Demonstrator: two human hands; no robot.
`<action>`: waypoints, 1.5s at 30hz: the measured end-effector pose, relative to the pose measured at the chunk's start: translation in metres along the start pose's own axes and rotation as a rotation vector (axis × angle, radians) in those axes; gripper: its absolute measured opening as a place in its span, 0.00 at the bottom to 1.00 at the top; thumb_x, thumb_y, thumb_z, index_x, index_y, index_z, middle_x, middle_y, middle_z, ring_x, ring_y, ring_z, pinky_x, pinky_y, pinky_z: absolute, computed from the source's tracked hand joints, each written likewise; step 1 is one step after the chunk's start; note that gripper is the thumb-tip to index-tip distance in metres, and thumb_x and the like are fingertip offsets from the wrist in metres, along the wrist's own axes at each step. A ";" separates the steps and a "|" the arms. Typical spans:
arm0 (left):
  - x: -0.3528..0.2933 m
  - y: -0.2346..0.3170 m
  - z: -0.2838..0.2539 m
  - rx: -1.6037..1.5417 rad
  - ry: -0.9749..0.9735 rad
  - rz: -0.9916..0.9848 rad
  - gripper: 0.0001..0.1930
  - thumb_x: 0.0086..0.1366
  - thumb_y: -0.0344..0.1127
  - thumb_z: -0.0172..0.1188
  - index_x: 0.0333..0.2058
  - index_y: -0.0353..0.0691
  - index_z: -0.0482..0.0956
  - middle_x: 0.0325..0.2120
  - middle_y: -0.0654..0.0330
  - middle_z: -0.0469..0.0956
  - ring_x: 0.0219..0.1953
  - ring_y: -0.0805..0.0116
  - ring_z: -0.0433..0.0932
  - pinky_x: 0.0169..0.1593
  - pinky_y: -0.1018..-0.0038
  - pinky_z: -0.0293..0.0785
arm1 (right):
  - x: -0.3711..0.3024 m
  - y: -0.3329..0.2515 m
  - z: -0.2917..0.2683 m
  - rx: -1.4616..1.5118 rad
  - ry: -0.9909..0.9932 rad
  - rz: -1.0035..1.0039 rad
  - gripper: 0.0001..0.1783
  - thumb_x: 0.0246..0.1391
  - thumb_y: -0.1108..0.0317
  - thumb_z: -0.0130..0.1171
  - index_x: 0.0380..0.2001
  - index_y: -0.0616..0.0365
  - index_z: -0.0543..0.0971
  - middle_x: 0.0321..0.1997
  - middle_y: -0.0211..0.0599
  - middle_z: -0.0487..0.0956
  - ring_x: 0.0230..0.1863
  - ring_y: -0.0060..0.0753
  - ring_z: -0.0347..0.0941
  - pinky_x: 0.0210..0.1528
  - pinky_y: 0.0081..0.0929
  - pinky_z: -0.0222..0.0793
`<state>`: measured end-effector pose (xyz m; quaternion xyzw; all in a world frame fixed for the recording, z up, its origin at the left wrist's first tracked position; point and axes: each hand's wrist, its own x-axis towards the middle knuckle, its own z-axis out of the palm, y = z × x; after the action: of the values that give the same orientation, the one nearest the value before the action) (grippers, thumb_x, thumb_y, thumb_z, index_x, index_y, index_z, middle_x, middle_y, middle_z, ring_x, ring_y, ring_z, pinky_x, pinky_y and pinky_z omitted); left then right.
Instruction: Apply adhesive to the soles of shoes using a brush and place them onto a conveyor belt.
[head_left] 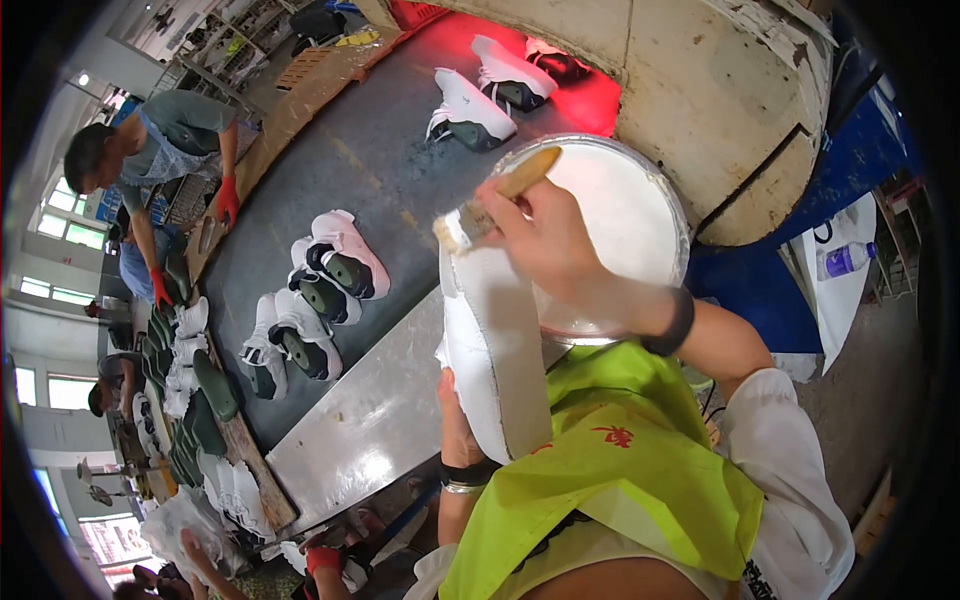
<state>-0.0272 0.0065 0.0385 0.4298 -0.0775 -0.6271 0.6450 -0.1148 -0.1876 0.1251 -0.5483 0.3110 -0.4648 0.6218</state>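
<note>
My right hand (552, 240) is closed around a flat paint brush (527, 174) with a wooden handle. Its pale bristles touch the toe or heel end of a white shoe upper (492, 350); I cannot tell which end. My left hand (455, 418) grips this shoe upper low on its left side, some fingers hidden behind it. The shoe upper stands roughly upright, its pale underside turned to the right. Beneath and beyond my right hand is a round bucket (676, 200) of white liquid, partly covered by my arm.
A dark conveyor belt (400, 190) carries several white shoes (345, 250) with green lasts, toward a red-lit opening (590, 95). A metal ledge (350, 430) borders it. Across the belt, a person in red gloves (228, 203) stands by a rack of shoes and lasts (212, 385).
</note>
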 end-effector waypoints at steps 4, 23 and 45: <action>-0.002 0.005 0.004 0.005 0.055 0.019 0.38 0.66 0.64 0.39 0.62 0.37 0.59 0.54 0.50 0.71 0.50 0.57 0.76 0.51 0.63 0.75 | -0.027 -0.019 -0.005 -0.148 -0.128 0.041 0.12 0.59 0.67 0.53 0.34 0.70 0.75 0.23 0.40 0.76 0.27 0.27 0.76 0.31 0.26 0.69; -0.004 0.006 -0.009 0.044 -0.023 0.066 0.35 0.68 0.59 0.41 0.62 0.36 0.57 0.54 0.50 0.70 0.53 0.58 0.73 0.56 0.64 0.71 | 0.001 -0.037 -0.019 -0.459 -0.607 -0.295 0.08 0.60 0.68 0.49 0.36 0.64 0.73 0.34 0.45 0.76 0.38 0.45 0.73 0.44 0.33 0.67; -0.005 0.015 -0.003 -0.065 -0.019 0.050 0.33 0.69 0.58 0.36 0.62 0.38 0.59 0.53 0.51 0.72 0.50 0.56 0.76 0.52 0.63 0.75 | -0.003 -0.012 -0.024 -0.112 -0.428 -0.087 0.11 0.61 0.67 0.53 0.38 0.64 0.77 0.39 0.36 0.78 0.41 0.22 0.72 0.46 0.23 0.67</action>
<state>-0.0152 0.0102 0.0489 0.4005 -0.0741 -0.6170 0.6733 -0.1401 -0.1939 0.1314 -0.6809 0.1733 -0.3464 0.6215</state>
